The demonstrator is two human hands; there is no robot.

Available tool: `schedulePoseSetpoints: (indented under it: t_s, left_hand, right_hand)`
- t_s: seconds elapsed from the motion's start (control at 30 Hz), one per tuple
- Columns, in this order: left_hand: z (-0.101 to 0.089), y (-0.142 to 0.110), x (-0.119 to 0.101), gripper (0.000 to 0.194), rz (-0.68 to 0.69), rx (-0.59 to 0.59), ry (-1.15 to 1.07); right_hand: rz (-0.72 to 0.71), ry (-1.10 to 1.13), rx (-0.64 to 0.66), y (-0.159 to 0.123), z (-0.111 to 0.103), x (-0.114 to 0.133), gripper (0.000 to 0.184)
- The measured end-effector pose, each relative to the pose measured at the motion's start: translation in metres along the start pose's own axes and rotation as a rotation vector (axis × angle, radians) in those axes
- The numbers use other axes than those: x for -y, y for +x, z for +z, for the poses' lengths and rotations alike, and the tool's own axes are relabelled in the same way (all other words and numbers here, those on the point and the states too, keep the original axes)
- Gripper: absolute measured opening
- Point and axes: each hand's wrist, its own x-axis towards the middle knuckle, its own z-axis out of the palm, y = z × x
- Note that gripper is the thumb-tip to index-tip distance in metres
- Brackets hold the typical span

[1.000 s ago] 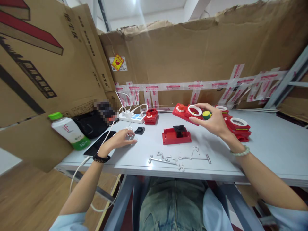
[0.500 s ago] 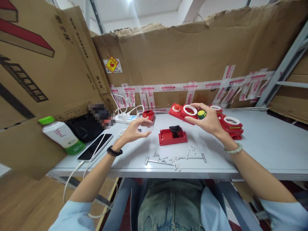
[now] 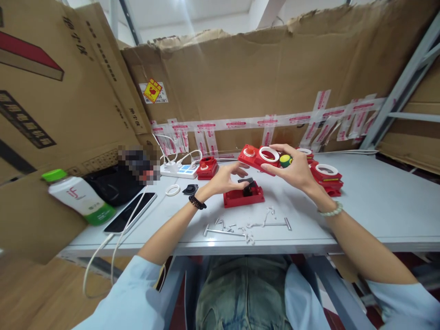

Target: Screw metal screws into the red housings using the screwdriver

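My right hand (image 3: 299, 169) grips the right end of a red joystick-box cover (image 3: 252, 159), held tilted above the table. The cover carries an orange button (image 3: 249, 150), a white ring (image 3: 269, 155) and a green and yellow knob (image 3: 285, 160) by my fingers. My left hand (image 3: 223, 178) has its thumb and fingers apart, close beside a black joystick part (image 3: 246, 187); whether the thumb touches it I cannot tell. That part stands in an open red box base (image 3: 237, 199). A loose white ring (image 3: 172, 190) and a flat black piece (image 3: 190, 189) lie left of my left hand.
Two T-handled hex keys (image 3: 225, 232) and small screws (image 3: 223, 223) lie near the front edge. More red units (image 3: 326, 178) stand at right, another (image 3: 206, 168) by the power strip (image 3: 180, 170). A phone (image 3: 130, 213), cable and bottle (image 3: 80, 197) occupy the left side.
My left hand has moved right, from beside the flat black piece to the red base. My right hand keeps hold of the red cover. The view has turned slightly right.
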Motion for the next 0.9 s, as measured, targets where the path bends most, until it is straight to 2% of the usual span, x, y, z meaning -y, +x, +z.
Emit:
schedulePoseSetpoints:
  t_s: [0.5,0.9]
  left_hand:
    - [0.0012,-0.0015,0.0006,0.052,0.003,0.018,0.024]
    - [0.0015,-0.0021,0.0041,0.046,0.045,0.005,0.046]
  right_hand:
    - [-0.016,-0.013,0.018,-0.0004,0.0004,0.0013,0.051]
    - [-0.021,-0.013,0.028,-0.0016,0.0011,0.002,0.051]
